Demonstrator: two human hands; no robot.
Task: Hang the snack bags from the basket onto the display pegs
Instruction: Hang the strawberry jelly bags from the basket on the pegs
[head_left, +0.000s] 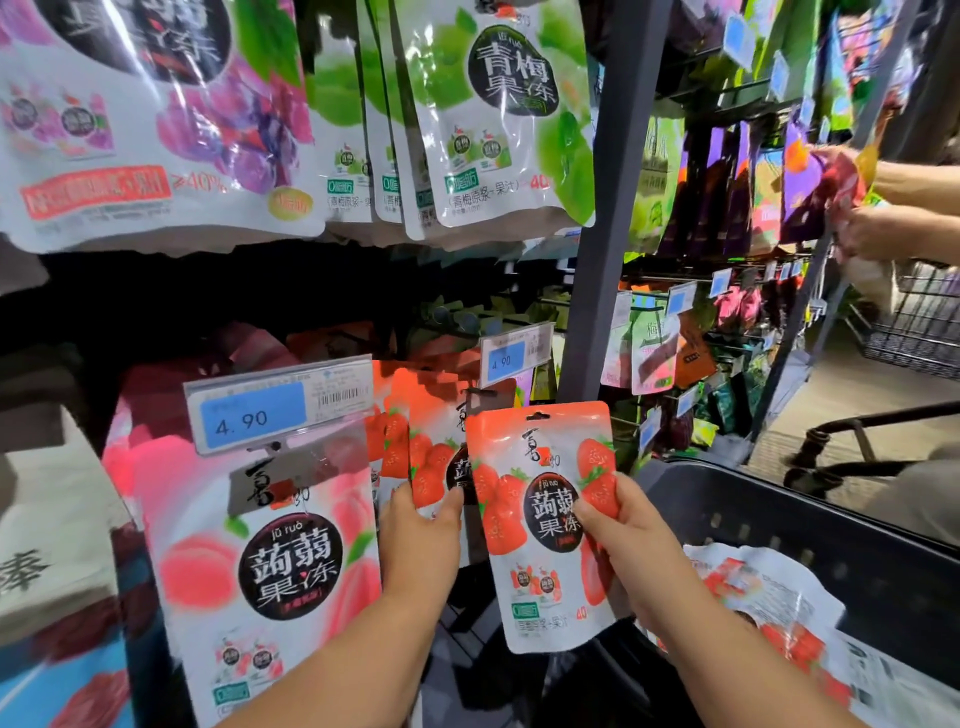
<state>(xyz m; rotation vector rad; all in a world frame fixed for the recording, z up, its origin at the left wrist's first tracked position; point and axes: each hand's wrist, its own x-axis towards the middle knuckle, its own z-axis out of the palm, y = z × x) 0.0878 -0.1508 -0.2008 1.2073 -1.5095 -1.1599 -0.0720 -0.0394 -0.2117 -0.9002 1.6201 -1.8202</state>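
Observation:
My right hand (623, 540) grips a red strawberry jelly bag (540, 525) by its right edge, upright, just in front of the display. My left hand (421, 535) pinches the lower edge of the hanging strawberry bags (431, 457) on the peg behind the small price tag (514, 356). The dark basket (779, 525) sits at lower right, with more strawberry bags in a clear wrapper (779, 597) inside it.
A pink peach jelly bag (270, 566) hangs at the left under a 4.90 price tag (275, 405). Green plum bags (498, 114) and a purple grape bag (156, 114) hang above. A grey upright post (602, 234) divides the racks. Another person's hands (878, 208) work at the far right.

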